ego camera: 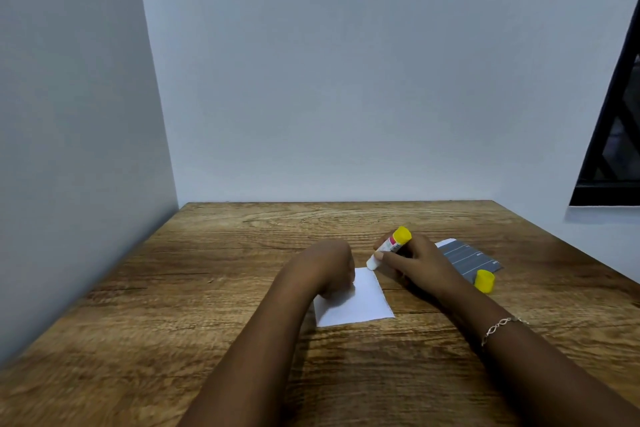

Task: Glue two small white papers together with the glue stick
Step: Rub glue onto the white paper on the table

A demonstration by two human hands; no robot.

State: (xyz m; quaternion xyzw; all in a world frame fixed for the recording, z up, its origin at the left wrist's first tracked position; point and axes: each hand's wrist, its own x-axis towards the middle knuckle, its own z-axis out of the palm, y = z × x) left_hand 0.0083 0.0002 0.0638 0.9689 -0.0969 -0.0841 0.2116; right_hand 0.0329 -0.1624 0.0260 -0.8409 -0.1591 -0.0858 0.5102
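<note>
Gluing: right hand (412, 262), glue stick (389, 247), paper (363, 302)

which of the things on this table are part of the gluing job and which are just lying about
Part of the job:
- glue stick, held in the right hand, its tip at the paper's far edge
- white paper, pinned down by the left hand
- yellow cap, off the stick

Lying about:
- grey printed card behind the cap
- wooden table, only the work surface
</note>
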